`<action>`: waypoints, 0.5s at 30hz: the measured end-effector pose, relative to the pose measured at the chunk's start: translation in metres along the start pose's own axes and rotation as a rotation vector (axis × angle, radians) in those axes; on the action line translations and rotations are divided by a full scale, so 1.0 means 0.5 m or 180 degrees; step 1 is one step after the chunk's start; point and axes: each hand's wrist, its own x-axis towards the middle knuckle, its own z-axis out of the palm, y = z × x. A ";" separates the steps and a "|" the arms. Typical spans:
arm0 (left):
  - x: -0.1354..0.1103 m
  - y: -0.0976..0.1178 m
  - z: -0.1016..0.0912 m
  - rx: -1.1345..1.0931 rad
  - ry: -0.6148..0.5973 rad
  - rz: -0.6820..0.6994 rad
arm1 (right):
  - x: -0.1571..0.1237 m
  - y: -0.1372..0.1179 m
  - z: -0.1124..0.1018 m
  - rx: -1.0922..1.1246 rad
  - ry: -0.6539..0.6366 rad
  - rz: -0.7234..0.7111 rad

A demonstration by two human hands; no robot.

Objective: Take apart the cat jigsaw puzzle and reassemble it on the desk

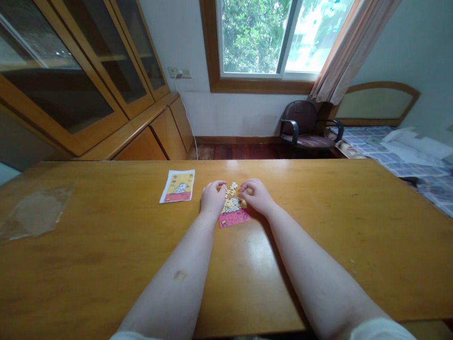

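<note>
I judge this mid-assembly: the part-built jigsaw puzzle (233, 216) lies on the tabletop (354, 236). My left hand (213, 197) and right hand (257, 196) curl beside its loose pieces (232, 189), gripping or not, I can't tell. Next calls for matching pieces against the picture card (177, 186).

We can read no words, numbers, brands or signs anywhere in this view: neither the picture card (177, 186) nor the jigsaw puzzle (233, 216) shows any print legible to us.
</note>
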 end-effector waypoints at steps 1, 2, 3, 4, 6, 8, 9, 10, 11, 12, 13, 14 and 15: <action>-0.001 0.002 0.000 -0.0026 -0.0021 0.0054 | 0.001 -0.001 -0.002 0.0094 0.0107 0.0044; -0.003 0.004 -0.001 -0.0036 -0.0055 0.0128 | 0.001 -0.002 -0.004 0.0134 0.0186 0.0144; -0.005 0.007 -0.001 -0.0028 -0.0098 0.0217 | 0.001 -0.003 -0.006 0.0121 0.0221 0.0274; -0.006 0.009 -0.002 -0.0010 -0.0139 0.0312 | 0.001 -0.003 -0.007 0.0062 0.0198 0.0404; -0.009 0.014 -0.003 0.0014 -0.0186 0.0468 | 0.001 -0.004 -0.008 -0.0181 0.0038 0.0587; -0.010 0.017 -0.004 -0.0050 -0.0179 0.0495 | -0.001 -0.003 -0.007 -0.0524 -0.0137 0.0634; -0.009 0.016 -0.004 -0.0118 -0.0160 0.0464 | -0.002 -0.003 -0.008 -0.0685 -0.0203 0.0607; -0.009 0.015 -0.004 -0.0195 -0.0134 0.0416 | -0.003 -0.004 -0.009 -0.0812 -0.0260 0.0549; -0.007 0.014 -0.004 -0.0269 -0.0106 0.0371 | -0.005 -0.005 -0.011 -0.0900 -0.0331 0.0458; -0.006 0.012 -0.003 -0.0336 -0.0074 0.0331 | -0.008 -0.008 -0.014 -0.0956 -0.0435 0.0341; -0.005 0.010 -0.003 -0.0389 -0.0045 0.0301 | -0.010 -0.011 -0.018 -0.0993 -0.0567 0.0215; -0.004 0.008 -0.002 -0.0431 -0.0026 0.0277 | -0.013 -0.015 -0.022 -0.1030 -0.0699 0.0113; -0.003 0.007 -0.001 -0.0463 -0.0018 0.0258 | -0.015 -0.019 -0.027 -0.1074 -0.0814 0.0045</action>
